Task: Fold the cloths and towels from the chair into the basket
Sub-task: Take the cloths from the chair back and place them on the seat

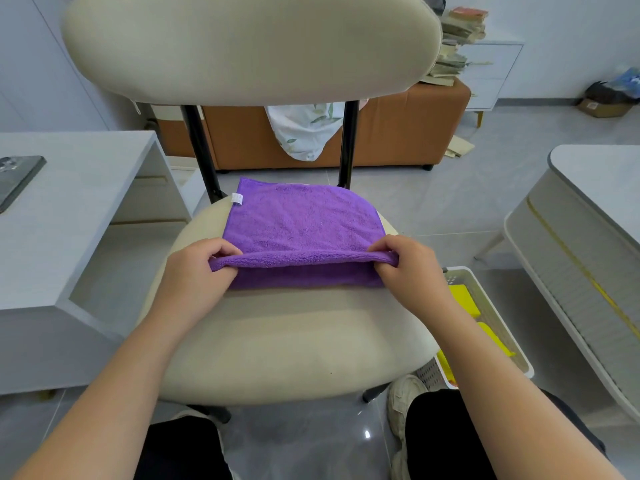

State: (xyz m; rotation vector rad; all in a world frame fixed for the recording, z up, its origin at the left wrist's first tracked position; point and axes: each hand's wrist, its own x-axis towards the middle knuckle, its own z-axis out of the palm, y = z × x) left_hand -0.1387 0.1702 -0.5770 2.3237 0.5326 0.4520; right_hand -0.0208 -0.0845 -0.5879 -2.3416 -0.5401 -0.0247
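Purple cloth [298, 220]: it lies flat on the 12 o'clock half of the chair seat [277, 341], with its far edge reaching the seat's back rim. Its white tag sits at the 11 o'clock corner.
Near edge: it is lifted off the seat and stretched into a rolled ridge between my two hands, and a lower layer shows beneath it.
Left hand [194, 271]: my fingers are curled over the ridge's 9 o'clock end with my thumb under it, pinching the cloth.
Right hand [408, 268]: this one is curled the same way round the 3 o'clock end, with the fabric bunched between fingers and thumb.
Basket [498, 317]: a white perforated basket stands on the floor at 4 o'clock from the seat, partly tucked under its rim.
Basket contents: flat yellow pieces [462, 301] lie in it, and I cannot tell how many.
Desk [69, 220]: it stands at 9 o'clock, with a phone [17, 178] lying on top.
Bench [398, 133]: an orange bench stands at 12 o'clock behind the chair, and a leaf-print cloth [304, 133] hangs over its front.
Books [457, 43]: they are stacked on the bench at 1 o'clock.
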